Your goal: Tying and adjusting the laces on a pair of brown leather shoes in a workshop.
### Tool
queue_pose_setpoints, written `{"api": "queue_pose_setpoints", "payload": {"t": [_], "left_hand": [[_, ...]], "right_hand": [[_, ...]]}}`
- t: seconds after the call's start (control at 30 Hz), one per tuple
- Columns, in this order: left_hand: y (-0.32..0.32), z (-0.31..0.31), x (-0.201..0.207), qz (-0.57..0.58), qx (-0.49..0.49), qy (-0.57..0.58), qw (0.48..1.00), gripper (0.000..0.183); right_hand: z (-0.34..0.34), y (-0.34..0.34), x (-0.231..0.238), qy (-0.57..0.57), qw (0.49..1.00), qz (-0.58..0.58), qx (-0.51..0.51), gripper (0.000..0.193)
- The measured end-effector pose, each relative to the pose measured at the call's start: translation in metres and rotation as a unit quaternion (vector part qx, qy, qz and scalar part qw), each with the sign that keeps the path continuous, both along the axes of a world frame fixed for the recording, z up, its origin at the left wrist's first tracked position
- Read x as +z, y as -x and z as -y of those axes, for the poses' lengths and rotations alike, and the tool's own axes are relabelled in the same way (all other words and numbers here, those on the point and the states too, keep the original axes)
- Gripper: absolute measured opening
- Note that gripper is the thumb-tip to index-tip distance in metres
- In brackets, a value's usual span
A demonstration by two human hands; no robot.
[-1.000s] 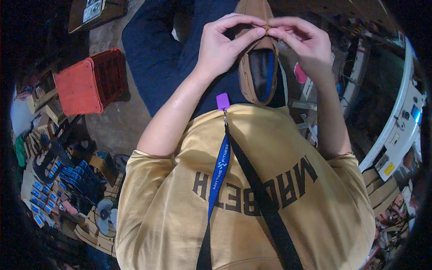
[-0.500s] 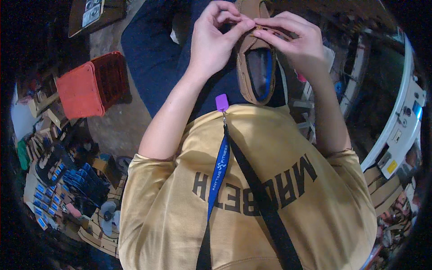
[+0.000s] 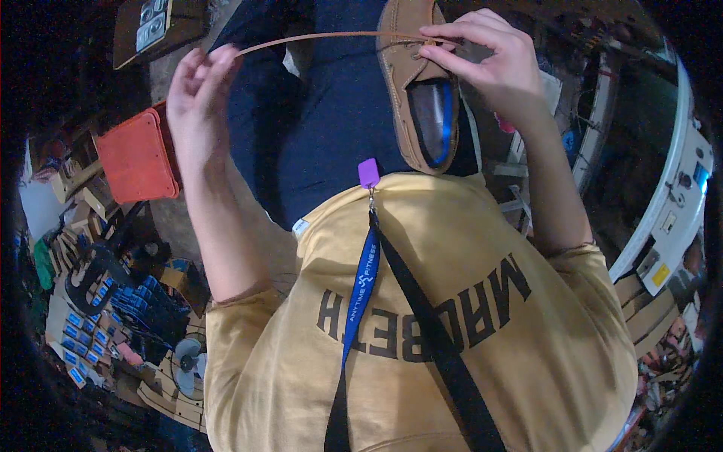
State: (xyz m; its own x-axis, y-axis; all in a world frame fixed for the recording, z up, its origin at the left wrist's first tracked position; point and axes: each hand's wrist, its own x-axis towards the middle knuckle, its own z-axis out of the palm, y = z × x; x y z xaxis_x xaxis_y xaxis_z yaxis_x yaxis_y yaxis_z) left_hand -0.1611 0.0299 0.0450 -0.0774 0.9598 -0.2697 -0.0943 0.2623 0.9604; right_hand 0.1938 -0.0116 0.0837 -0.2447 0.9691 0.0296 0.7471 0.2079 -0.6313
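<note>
A brown boat shoe (image 3: 403, 98) rests on my lap, its opening toward me and its toe pointing away. From its eyelets a brown lace (image 3: 324, 35) stretches out to the left in a slight upward arc. My left hand (image 3: 202, 98) pinches the far end of that lace, well away from the shoe. Close over the shoe's front, my right hand (image 3: 482, 56) has thumb and forefinger pressed together on the lace at the eyelets. The shoe's inside shows a dark insole with a blue edge.
To the left stands a red plastic crate (image 3: 137, 158). Piles of parts and blue-marked pieces (image 3: 83, 335) lie at lower left, near a small fan (image 3: 187, 365). A white curved machine (image 3: 666, 203) is on the right. A purple tag (image 3: 369, 172) hangs from my lanyard.
My left hand has moved far left from the shoe, drawing the lace out long. My right hand stays at the eyelets. The shoe's front has tilted slightly left.
</note>
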Motion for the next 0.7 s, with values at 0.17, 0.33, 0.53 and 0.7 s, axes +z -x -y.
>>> {"api": "queue_pose_setpoints", "payload": {"t": [0.17, 0.33, 0.53, 0.7], "left_hand": [[0.051, 0.000, 0.002, 0.026, 0.007, 0.003, 1.000, 0.043], [0.042, -0.003, -0.017, -0.077, -0.047, -0.037, 0.995, 0.024], [-0.052, 0.004, -0.015, -0.314, -0.133, -0.298, 0.892, 0.019], [-0.132, 0.006, 0.006, -0.244, -0.255, -0.410, 0.841, 0.020]], "right_hand": [[0.001, 0.002, -0.011, -0.074, 0.996, -0.027, 0.035, 0.031], [0.005, 0.008, -0.012, -0.067, 0.996, -0.056, 0.011, 0.034], [0.004, 0.000, -0.003, -0.055, 0.997, -0.056, 0.002, 0.032], [0.004, 0.004, -0.001, -0.062, 0.996, -0.062, 0.000, 0.030]]}}
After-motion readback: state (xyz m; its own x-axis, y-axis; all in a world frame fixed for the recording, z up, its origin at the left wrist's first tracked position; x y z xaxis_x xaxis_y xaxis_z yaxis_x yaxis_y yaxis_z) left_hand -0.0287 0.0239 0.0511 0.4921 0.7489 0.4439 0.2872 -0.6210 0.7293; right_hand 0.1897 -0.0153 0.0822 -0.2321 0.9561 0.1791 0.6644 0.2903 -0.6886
